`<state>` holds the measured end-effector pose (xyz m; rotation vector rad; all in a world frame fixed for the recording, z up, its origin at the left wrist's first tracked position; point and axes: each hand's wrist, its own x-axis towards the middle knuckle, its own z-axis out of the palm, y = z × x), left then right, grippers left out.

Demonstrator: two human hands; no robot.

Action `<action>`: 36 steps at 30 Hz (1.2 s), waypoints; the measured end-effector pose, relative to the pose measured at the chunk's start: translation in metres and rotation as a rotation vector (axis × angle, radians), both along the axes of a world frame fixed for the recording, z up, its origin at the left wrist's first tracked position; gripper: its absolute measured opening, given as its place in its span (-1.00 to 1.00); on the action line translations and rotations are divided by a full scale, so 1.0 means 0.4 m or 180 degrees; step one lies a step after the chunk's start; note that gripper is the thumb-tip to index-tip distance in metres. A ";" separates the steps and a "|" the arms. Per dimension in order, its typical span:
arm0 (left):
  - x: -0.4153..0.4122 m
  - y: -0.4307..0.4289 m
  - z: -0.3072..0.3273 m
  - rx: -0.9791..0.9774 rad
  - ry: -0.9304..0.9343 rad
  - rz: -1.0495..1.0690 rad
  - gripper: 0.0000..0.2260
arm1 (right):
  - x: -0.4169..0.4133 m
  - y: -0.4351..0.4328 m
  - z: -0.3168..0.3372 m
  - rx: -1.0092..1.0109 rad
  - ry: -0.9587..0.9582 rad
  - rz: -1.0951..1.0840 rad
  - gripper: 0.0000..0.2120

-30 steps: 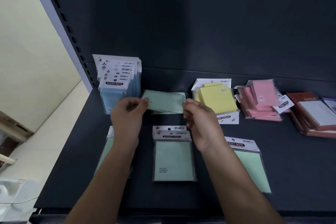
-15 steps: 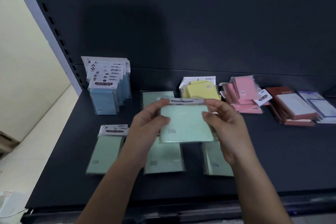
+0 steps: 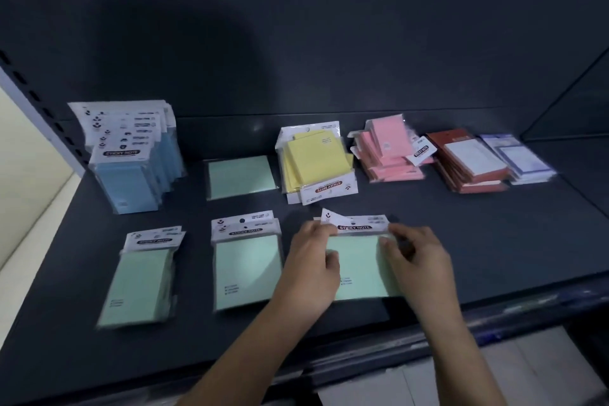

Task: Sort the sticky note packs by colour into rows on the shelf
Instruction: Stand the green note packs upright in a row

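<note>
Both hands hold one green sticky note pack (image 3: 359, 269) at the front right of the green row, low over the dark shelf (image 3: 494, 241). My left hand (image 3: 313, 270) grips its left edge and my right hand (image 3: 417, 260) pinches its top right corner. Two more green stacks lie to the left, one at the middle (image 3: 247, 269) and one at the far left (image 3: 141, 283). A single green pack (image 3: 240, 176) lies behind them.
Along the back stand upright blue packs (image 3: 131, 171) at the left, then a yellow pile (image 3: 314, 165), a pink pile (image 3: 389, 152), red-brown pads (image 3: 468, 161) and pale purple pads (image 3: 520, 158). The shelf's front lip runs under my forearms.
The green pack was lifted from the back, carried toward me and brought down to the right front spot. The view has swung right and lower.
</note>
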<state>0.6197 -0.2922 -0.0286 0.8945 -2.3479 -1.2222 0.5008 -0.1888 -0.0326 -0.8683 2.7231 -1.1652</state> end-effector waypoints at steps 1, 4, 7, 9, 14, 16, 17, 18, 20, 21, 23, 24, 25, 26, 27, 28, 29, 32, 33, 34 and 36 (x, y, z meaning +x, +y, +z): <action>-0.004 0.003 -0.005 -0.0139 -0.0116 -0.0010 -0.69 | 0.001 -0.001 -0.006 0.0055 0.0017 -0.0014 -0.77; -0.013 0.005 -0.011 -0.0320 -0.0344 -0.0049 -0.67 | 0.000 -0.003 -0.015 0.0094 0.0010 0.0008 -0.75; -0.022 -0.001 -0.014 -0.0272 -0.0462 -0.0045 -0.66 | -0.001 -0.007 -0.013 0.0050 -0.0027 0.0048 -0.74; -0.024 -0.001 -0.011 -0.0275 -0.0502 -0.0038 -0.66 | 0.000 -0.010 -0.013 0.0055 -0.0068 0.0055 -0.75; 0.009 -0.020 0.029 0.0019 0.0160 0.0180 -0.68 | 0.005 -0.011 -0.005 0.0184 0.0245 -0.0011 -0.77; 0.033 -0.067 0.049 -0.0129 0.0581 0.0481 -0.70 | 0.028 -0.031 0.027 -0.0125 0.0420 0.0151 -0.82; 0.045 -0.099 0.053 -0.0122 0.0635 0.0705 -0.70 | 0.046 -0.049 0.043 -0.0340 0.0426 0.0353 -0.82; 0.058 -0.135 0.050 -0.0013 0.0576 0.0918 -0.70 | 0.069 -0.071 0.058 -0.0558 0.0296 0.0618 -0.80; 0.081 -0.205 0.036 0.0297 0.0260 0.1223 -0.66 | 0.123 -0.135 0.083 -0.0832 -0.0405 0.1183 -0.77; 0.091 -0.232 0.026 0.0397 0.0052 0.1316 -0.63 | 0.148 -0.174 0.091 -0.0814 -0.0800 0.1436 -0.74; 0.106 -0.267 0.007 0.0466 -0.0223 0.1365 -0.56 | 0.182 -0.260 0.089 -0.0428 -0.1228 0.1785 -0.60; 0.110 -0.277 -0.001 0.0528 -0.0254 0.1359 -0.54 | 0.191 -0.304 0.077 -0.0222 -0.1278 0.1879 -0.53; 0.112 -0.282 -0.004 0.0607 -0.0258 0.1358 -0.52 | 0.199 -0.345 0.068 -0.0075 -0.1298 0.1893 -0.47; 0.113 -0.287 -0.010 0.0687 -0.0244 0.1373 -0.51 | 0.203 -0.382 0.060 0.0042 -0.1259 0.1820 -0.43; 0.114 -0.290 -0.011 0.0747 -0.0191 0.1397 -0.51 | 0.204 -0.414 0.049 0.0140 -0.1179 0.1693 -0.41; 0.114 -0.295 -0.014 0.0839 -0.0096 0.1428 -0.51 | 0.203 -0.440 0.038 0.0212 -0.1100 0.1538 -0.41; 0.114 -0.297 -0.011 0.0969 0.0049 0.1466 -0.51 | 0.203 -0.461 0.029 0.0280 -0.1065 0.1365 -0.41; 0.109 -0.309 0.002 0.1435 0.0587 0.1695 -0.60 | 0.203 -0.487 0.025 0.0408 -0.1146 0.1098 -0.41; 0.108 -0.316 0.006 0.1462 0.0743 0.1853 -0.66 | 0.202 -0.486 0.028 0.0356 -0.1218 0.1080 -0.41; 0.108 -0.322 0.006 0.1427 0.0921 0.2025 -0.74 | 0.200 -0.483 0.033 0.0284 -0.1321 0.1080 -0.41; 0.111 -0.330 0.008 0.1280 0.1299 0.2354 -0.90 | 0.197 -0.469 0.040 0.0179 -0.1593 0.1124 -0.44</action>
